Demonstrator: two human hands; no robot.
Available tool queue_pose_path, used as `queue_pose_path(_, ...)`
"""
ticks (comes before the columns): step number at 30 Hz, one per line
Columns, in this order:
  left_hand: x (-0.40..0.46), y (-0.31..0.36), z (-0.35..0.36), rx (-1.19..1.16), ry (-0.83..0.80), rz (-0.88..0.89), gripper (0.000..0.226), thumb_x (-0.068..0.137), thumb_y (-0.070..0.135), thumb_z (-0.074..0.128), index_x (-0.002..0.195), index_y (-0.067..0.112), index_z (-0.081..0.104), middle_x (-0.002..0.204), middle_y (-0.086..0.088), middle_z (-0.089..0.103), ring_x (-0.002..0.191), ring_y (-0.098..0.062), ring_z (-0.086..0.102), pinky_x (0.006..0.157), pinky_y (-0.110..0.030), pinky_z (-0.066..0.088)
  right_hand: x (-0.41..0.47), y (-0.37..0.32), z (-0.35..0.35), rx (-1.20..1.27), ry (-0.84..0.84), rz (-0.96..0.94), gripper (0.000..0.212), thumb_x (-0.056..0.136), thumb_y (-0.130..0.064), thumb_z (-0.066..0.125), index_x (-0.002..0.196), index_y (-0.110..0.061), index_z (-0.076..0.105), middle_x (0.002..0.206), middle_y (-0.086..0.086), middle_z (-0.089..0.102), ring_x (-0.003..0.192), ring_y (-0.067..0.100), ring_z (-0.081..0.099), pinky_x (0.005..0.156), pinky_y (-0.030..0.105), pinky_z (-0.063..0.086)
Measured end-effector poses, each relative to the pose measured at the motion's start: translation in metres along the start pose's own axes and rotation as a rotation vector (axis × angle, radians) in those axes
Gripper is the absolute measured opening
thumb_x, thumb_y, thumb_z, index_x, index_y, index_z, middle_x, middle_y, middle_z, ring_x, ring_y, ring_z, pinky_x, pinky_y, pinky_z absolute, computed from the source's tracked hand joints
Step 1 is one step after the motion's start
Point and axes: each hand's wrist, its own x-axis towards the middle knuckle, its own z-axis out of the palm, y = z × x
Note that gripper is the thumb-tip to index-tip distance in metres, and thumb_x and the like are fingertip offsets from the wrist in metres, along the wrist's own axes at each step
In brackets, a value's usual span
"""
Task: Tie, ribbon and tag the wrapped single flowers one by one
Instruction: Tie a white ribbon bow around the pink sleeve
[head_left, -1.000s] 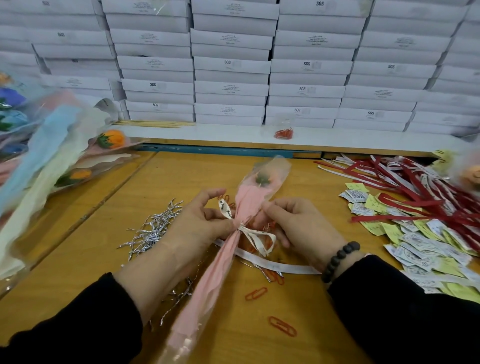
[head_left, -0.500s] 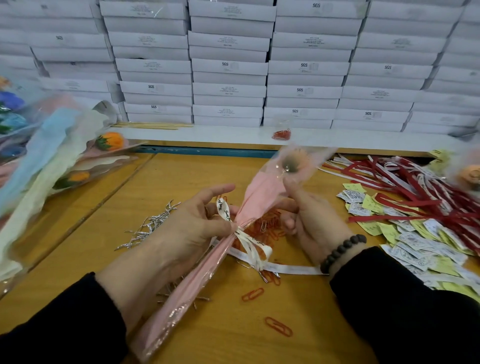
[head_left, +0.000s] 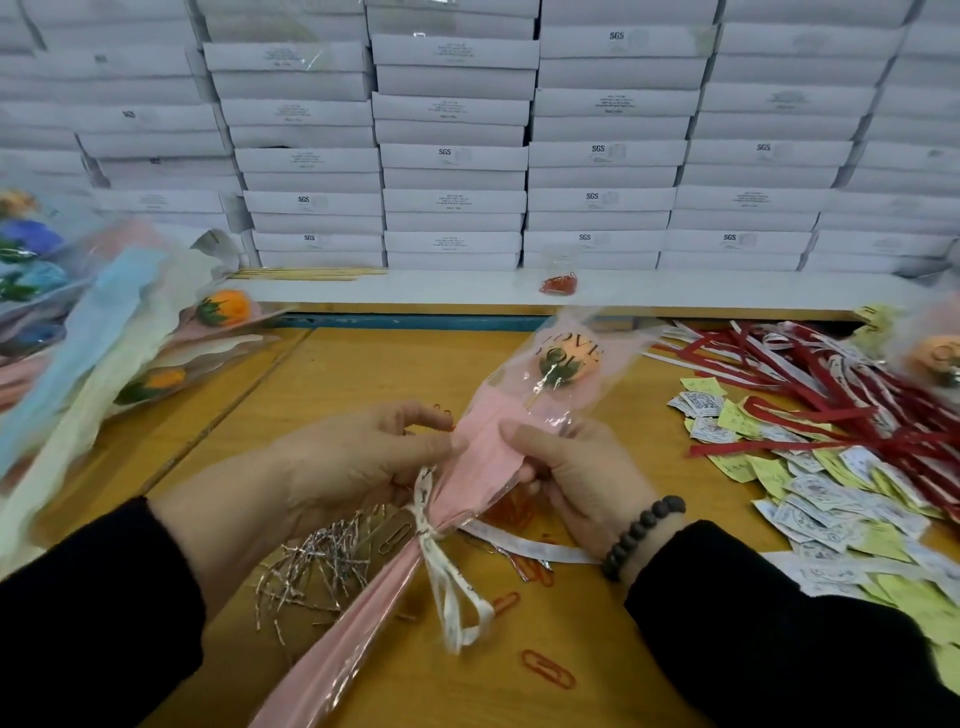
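Across the frame's top, white boxes (head_left: 452, 156) stack behind the wooden surface (head_left: 363, 374); both hands' fingers (head_left: 511, 431) pinch the pink wrapped flower (head_left: 488, 457).

At my three o'clock, tags (head_left: 831, 499) and red ribbons (head_left: 857, 410) crowd the table (head_left: 363, 374); wrapped flowers (head_left: 104, 332) block nine. Bare wood lies open toward eleven, and twelve looks walled by stacked boxes (head_left: 452, 156).

Bright even light, soft shadows, wide-angle bending at edges, motion blur at left, sleeve glare
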Motion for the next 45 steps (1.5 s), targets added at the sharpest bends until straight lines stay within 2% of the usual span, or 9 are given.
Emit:
queue_pose_path(5,0.0,0.0,-0.005,0.036,-0.079,-0.031,0.016,0.077,0.002,0.062,0.093,0.0,0.065,0.072,-0.009,0.07,0.056,-0.014,0.066,0.046,-0.018,0.049,-0.005,0.007,0.012,-0.082,-0.082,-0.005,0.006,0.082,-0.011,0.067,0.082,-0.007,0.062,0.056,0.001,0.063,0.045,0.011,0.05,0.041,0.018,0.04)
queue_pose_path(12,-0.009,-0.004,-0.019,0.112,-0.236,-0.105,0.03,0.075,-0.005,0.063,0.105,-0.008,0.062,0.08,-0.01,0.072,0.065,-0.016,0.069,0.053,-0.02,0.053,0.008,-0.001,-0.005,0.018,0.082,0.034,0.027,0.083,-0.039,0.065,0.085,-0.012,0.068,0.06,-0.003,0.065,0.048,0.009,0.048,0.04,0.019,0.038)
queue_pose_path(17,-0.009,0.002,-0.023,0.281,-0.276,-0.139,0.035,0.075,0.0,0.067,0.109,-0.002,0.061,0.094,-0.013,0.069,0.079,-0.022,0.067,0.065,-0.028,0.053,0.011,0.001,-0.007,-0.067,0.087,0.002,0.043,0.07,-0.038,0.076,0.095,-0.005,0.064,0.081,0.009,0.073,0.071,0.021,0.067,0.064,0.034,0.055)
queue_pose_path(22,0.001,0.003,-0.019,0.132,-0.033,-0.117,0.059,0.063,0.033,0.072,0.11,-0.001,0.061,0.099,-0.017,0.069,0.078,-0.022,0.064,0.066,-0.027,0.052,0.005,0.004,-0.001,-0.093,-0.074,-0.066,0.02,0.075,-0.025,0.074,0.085,-0.01,0.067,0.079,0.007,0.074,0.071,0.019,0.071,0.062,0.027,0.054)
queue_pose_path(27,0.013,0.006,-0.01,-0.033,0.063,-0.068,0.049,0.056,0.029,0.074,0.093,-0.002,0.067,0.079,-0.016,0.07,0.061,-0.02,0.065,0.059,-0.026,0.055,0.0,0.005,0.006,-0.118,-0.231,-0.004,0.018,0.077,-0.023,0.074,0.088,-0.009,0.07,0.084,0.01,0.074,0.077,0.023,0.071,0.062,0.033,0.057)
queue_pose_path(29,0.013,0.005,-0.01,-0.068,0.052,-0.078,0.036,0.057,0.022,0.073,0.084,0.0,0.069,0.072,-0.014,0.071,0.055,-0.018,0.065,0.051,-0.023,0.054,0.001,0.003,0.005,-0.177,-0.175,-0.019,0.028,0.074,-0.039,0.074,0.083,-0.012,0.072,0.087,0.012,0.073,0.082,0.026,0.07,0.074,0.041,0.058)
queue_pose_path(33,0.005,0.003,-0.015,-0.021,-0.093,-0.162,0.029,0.064,0.014,0.073,0.088,-0.002,0.068,0.081,-0.016,0.071,0.06,-0.017,0.068,0.049,-0.021,0.053,0.007,-0.004,0.0,-0.091,0.03,0.061,0.066,0.059,-0.067,0.067,0.105,-0.02,0.063,0.107,0.006,0.068,0.103,0.028,0.061,0.094,0.05,0.047)
queue_pose_path(38,0.007,0.007,-0.01,0.036,-0.089,-0.165,0.027,0.069,0.024,0.068,0.085,0.002,0.07,0.079,-0.015,0.071,0.06,-0.019,0.067,0.051,-0.023,0.053,0.006,-0.003,-0.004,-0.047,-0.052,-0.017,0.004,0.08,-0.013,0.068,0.081,-0.017,0.069,0.079,0.004,0.074,0.072,0.016,0.069,0.062,0.028,0.054)
queue_pose_path(45,0.031,0.01,0.0,-0.033,0.174,-0.112,0.055,0.061,0.033,0.072,0.105,0.001,0.062,0.091,-0.021,0.069,0.077,-0.031,0.065,0.077,-0.042,0.054,0.0,0.001,0.004,-0.064,-0.194,-0.025,0.029,0.078,0.009,0.062,0.1,-0.01,0.064,0.088,0.012,0.073,0.07,0.021,0.069,0.064,0.033,0.056)
